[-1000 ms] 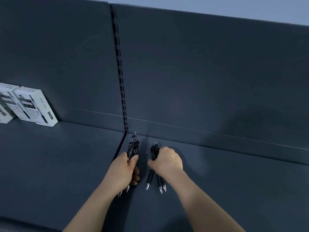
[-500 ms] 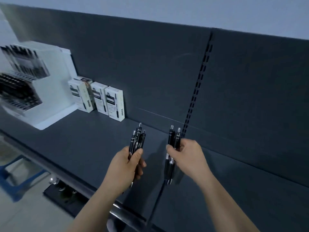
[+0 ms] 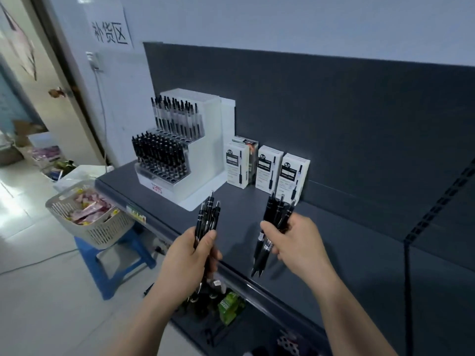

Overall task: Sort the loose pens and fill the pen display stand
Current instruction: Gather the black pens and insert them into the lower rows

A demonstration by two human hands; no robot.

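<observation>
Pens: left bundle [image 3: 207,219] in L hand [image 3: 190,255], right bundle [image 3: 276,217] in R hand [image 3: 299,242]

L hand is gripping left bundle, fingers curling round the black barrels & thumb pressing across the front, clicker ends pointing up. R hand is clamping right bundle the same way up, w/ tips sticking out below the hand. Both bundles are hovering apart over the front edge of the dark shelf [image 3: 359,240]. White display stand [image 3: 199,173] is sitting at the shelf's far left end; its lower tier is carrying black pens, its upper tier clear-barrelled ones. Pen boxes [image 3: 268,169] are standing upright just right of it, approx. against the back panel [image 3: 334,111]. Basket [image 3: 102,233] of pink packets is resting on a blue stool [image 3: 113,271] left of the shelf
</observation>
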